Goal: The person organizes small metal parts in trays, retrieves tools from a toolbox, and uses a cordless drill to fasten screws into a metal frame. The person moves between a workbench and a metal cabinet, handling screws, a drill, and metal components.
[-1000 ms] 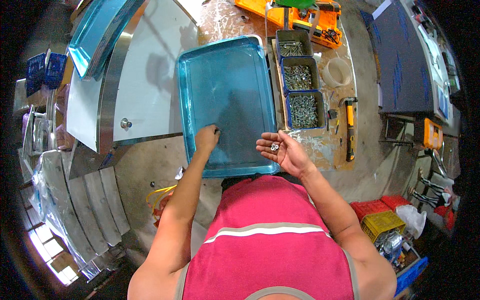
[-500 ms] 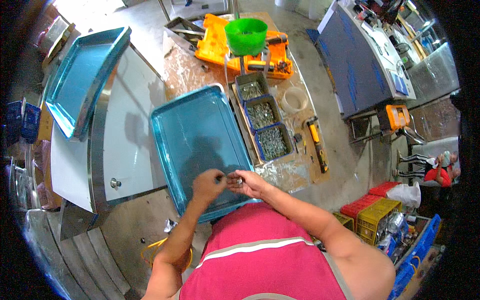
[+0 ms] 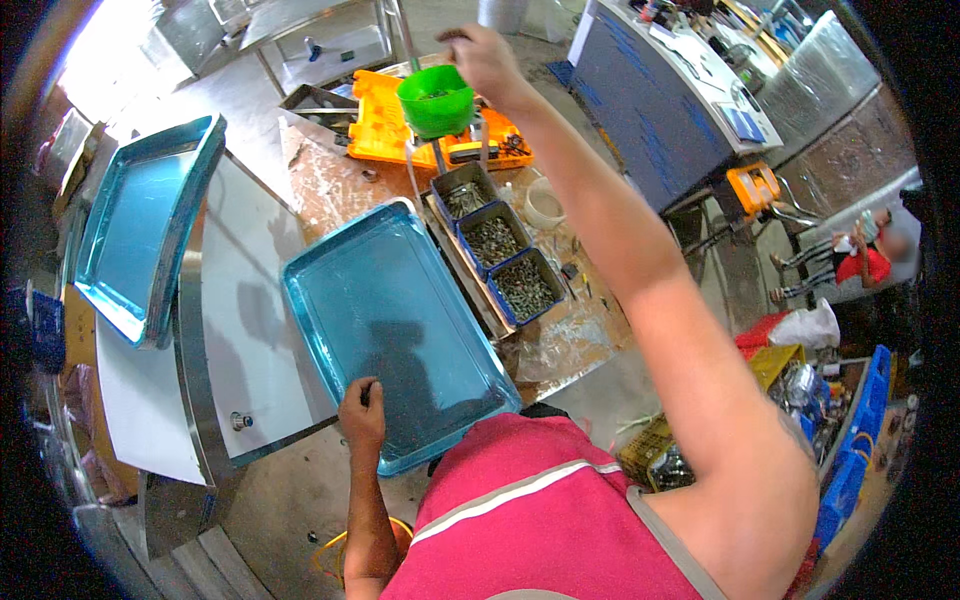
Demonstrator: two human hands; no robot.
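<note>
My left hand (image 3: 362, 412) is closed over the left edge of the blue tray (image 3: 345, 290), with the fingers curled. Whatever it may hold is hidden. My right arm is stretched far forward, and my right hand (image 3: 487, 68) is beside and above the green bowl (image 3: 435, 108), fingers reaching out to the left. Nothing shows in them. Small dark pieces are visible inside the bowl, which stands raised on a post. Three dark bins line the tray's right side: the far bin (image 3: 464, 170), the middle bin (image 3: 508, 217) and the near bin (image 3: 540, 318), all with small metal fasteners.
An orange tool case (image 3: 375, 125) lies open behind the bowl. A clear plastic tub (image 3: 544, 204) stands right of the bins. Another blue tray (image 3: 145, 225) rests on a white cabinet (image 3: 255, 320) at left. A person (image 3: 868, 262) is at far right.
My hands have parted. My right hand has gone from the tray's near end to the green bowl, while the left has moved to the tray's left edge. The view has shifted too.
</note>
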